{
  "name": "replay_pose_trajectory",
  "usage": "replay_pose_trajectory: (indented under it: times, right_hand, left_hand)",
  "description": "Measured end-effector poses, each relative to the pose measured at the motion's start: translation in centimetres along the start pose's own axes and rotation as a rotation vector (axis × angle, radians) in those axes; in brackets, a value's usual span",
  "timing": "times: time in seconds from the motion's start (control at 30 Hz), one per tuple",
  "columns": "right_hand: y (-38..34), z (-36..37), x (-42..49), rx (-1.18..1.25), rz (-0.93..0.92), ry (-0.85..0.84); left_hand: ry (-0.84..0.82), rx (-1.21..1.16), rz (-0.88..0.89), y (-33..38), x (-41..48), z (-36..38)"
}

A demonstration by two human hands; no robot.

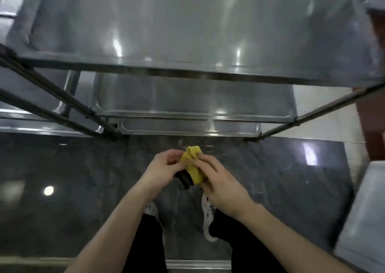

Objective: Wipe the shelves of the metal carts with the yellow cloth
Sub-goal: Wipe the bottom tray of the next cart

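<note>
Nearest of all, white shoes (208, 220) are planted on the dark stone floor (62, 179), squared up to the cart so the shelves can be reached without a step. Just ahead of them the yellow cloth (192, 164) is held up between both hands, clear of any metal. It is pinched on one side by the curled fingers of the left hand (164, 168) and on the other by the thumb and fingers of the right hand (220, 185). It is bunched into a thick wad, and the likely reason is that a firm pad is being folded for the steel. Something dark (183, 179) shows beneath the cloth; what it is cannot be told. Beyond, the cart (312, 115) is seen from above. First the bottom shelf (187, 126) is seen, then the middle shelf (198, 97), and last the wide top shelf (187, 32), blurred and glinting with reflected lights. No shelf is touched yet, so the wiping is judged not yet begun here, and the top shelf is the easiest to reach first.
</note>
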State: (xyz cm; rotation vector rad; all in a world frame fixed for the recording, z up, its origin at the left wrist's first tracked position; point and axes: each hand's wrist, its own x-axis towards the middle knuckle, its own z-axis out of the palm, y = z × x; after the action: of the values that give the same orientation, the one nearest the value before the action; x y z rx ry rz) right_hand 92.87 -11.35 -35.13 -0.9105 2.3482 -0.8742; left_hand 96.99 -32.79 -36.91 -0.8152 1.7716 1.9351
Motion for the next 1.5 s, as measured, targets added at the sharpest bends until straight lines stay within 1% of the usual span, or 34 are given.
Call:
replay_pose_trajectory:
  times: [0.07,0.13,0.17,0.23,0.33,0.4,0.47,0.53,0.6,0.67,0.77,0.83,0.93,1.03,1.1,1.17,1.27,1.33,1.4,1.5]
  right_hand:
    - [-4.4,-5.2,-3.5,0.320,0.104,0.125]
    - [-7.2,-9.7,-6.1,0.583,0.224,0.305]
    - [-7.7,-11.7,-7.0,0.629,0.290,0.376]
    - [-7.5,-15.3,-8.7,0.633,0.366,0.445]
    - [-4.3,-20.8,-11.5,0.644,0.382,0.522]
    - [-0.9,-25.9,-14.0,0.584,0.341,0.533]
    - [3.0,-31.3,-16.9,0.438,0.308,0.533]
    - [6.5,-37.3,-19.7,0.279,0.260,0.517]
    - [9.6,-43.1,-21.5,0.093,0.187,0.479]
    - [12.0,-48.5,-22.2,-0.035,0.140,0.437]
    - [15.0,-55.6,-21.8,-0.125,0.117,0.404]
    - [16.8,-59.6,-20.8,-0.135,0.124,0.397]
    - [19.5,-65.1,-18.0,-0.143,0.102,0.390]
    - [22.8,-71.0,-14.6,-0.222,0.051,0.314]
    - [25.8,-75.3,-11.9,-0.285,0.032,0.255]
    - [29.1,-79.6,-9.2,-0.297,0.057,0.226]
    - [33.7,-85.6,-5.5,-0.237,0.099,0.267]
    - [36.1,-89.1,-2.6,-0.205,0.106,0.303]
    - [38.2,-92.2,1.2,-0.212,0.102,0.251]
    - [41.4,-96.3,8.0,-0.259,0.057,0.162]
  left_hand:
    - [-0.006,0.142,0.109,5.1,-4.4,2.0]
    - [-0.038,0.303,0.231,9.9,-8.1,4.5]
    - [-0.058,0.388,0.283,12.1,-9.6,5.9]
    - [-0.074,0.515,0.366,16.0,-11.6,9.3]
    - [-0.038,0.624,0.446,20.6,-13.1,15.3]
    - [0.041,0.702,0.498,23.0,-13.2,19.6]
    - [0.141,0.806,0.547,25.2,-12.9,23.8]
    - [0.203,0.843,0.583,27.1,-12.5,28.2]
    - [0.183,0.891,0.637,29.2,-11.6,33.0]
    - [0.138,0.982,0.674,31.5,-10.5,37.6]
    - [0.077,1.133,0.631,35.4,-7.8,43.2]
    - [0.104,1.094,0.635,37.9,-5.2,46.4]
    - [0.106,0.918,0.593,40.3,0.2,51.1]
    - [0.049,0.851,0.536,41.9,7.8,55.5]
    - [0.100,0.801,0.492,43.6,13.7,57.8]
    - [0.178,0.728,0.445,46.2,18.4,59.2]
    - [0.131,0.590,0.370,51.1,22.1,60.4]
    - [0.130,0.378,0.379,54.5,24.4,60.3]
    - [0.152,0.187,0.362,57.4,27.1,60.2]
    - [0.181,0.038,0.376,62.2,31.2,60.8]
